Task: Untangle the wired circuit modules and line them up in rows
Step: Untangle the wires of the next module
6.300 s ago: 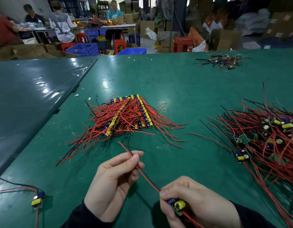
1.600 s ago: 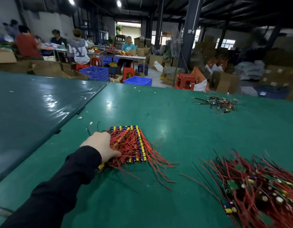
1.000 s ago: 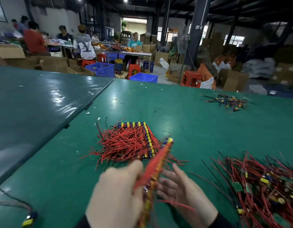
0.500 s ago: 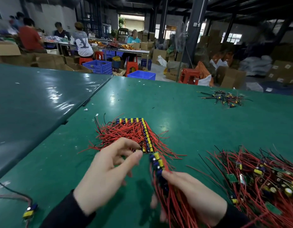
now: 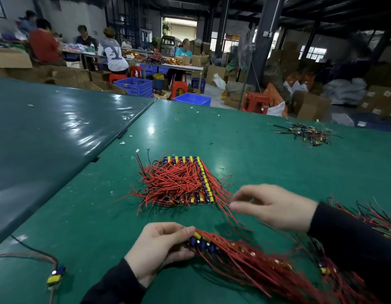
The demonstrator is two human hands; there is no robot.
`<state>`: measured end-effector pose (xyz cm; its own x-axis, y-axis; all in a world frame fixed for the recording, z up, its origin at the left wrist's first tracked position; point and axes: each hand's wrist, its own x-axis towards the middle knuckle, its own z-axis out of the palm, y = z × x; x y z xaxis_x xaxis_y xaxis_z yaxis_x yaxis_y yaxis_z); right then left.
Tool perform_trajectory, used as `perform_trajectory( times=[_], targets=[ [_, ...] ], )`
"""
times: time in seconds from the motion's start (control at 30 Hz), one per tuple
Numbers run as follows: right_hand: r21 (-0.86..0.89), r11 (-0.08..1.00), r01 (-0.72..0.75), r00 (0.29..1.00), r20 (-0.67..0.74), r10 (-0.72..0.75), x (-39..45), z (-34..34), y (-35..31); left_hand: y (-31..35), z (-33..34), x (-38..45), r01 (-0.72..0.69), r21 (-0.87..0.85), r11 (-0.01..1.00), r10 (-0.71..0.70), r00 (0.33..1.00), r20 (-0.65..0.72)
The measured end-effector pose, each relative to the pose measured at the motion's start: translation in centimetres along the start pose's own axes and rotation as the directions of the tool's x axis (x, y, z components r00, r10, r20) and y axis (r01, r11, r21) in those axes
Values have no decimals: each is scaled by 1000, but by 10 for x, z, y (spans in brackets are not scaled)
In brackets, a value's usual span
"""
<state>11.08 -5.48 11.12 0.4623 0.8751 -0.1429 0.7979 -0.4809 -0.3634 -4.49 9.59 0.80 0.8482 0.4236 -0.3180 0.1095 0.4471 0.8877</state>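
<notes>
Module row point(image 5: 214, 244) now lies low on worktop point(image 5: 256, 150), left hand point(image 5: 156, 249) fingers gripping its end; right hand point(image 5: 273, 207) has let go, fingers loose, probably touching stack point(image 5: 181, 183) wires. Open worktop beyond stack.

Left hand point(image 5: 156, 249) curled in a grip, right hand point(image 5: 271, 207) outstretched, fingers loosely spread.

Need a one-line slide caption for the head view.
Left hand grips a row of red-wired modules on the green table; right hand hovers open beside the lined-up block.
</notes>
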Motion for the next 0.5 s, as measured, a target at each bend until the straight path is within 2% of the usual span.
perform_trajectory(
  times=[0.07,0.23,0.33,0.4,0.5],
  targets=[
    [-59,998,32,994,-100,-38,-8,-20,-5,2,-3,2,-21,-62,998,19,999,-30],
    [-335,937,97,983,-113,-142,-44,-63,-19,5,-2,2,-173,-39,984,167,979,-120],
    [-213,950,230,909,-301,-287,-57,-63,-35,1,4,1,-212,-65,975,200,969,-148],
    [-89,949,303,877,-363,-314,-50,-42,-45,1,11,-2,-215,-80,973,208,974,-86],
    [-65,983,174,952,-245,-184,-31,-1,-50,2,16,-9,-248,-58,967,250,968,33]
  ],
)
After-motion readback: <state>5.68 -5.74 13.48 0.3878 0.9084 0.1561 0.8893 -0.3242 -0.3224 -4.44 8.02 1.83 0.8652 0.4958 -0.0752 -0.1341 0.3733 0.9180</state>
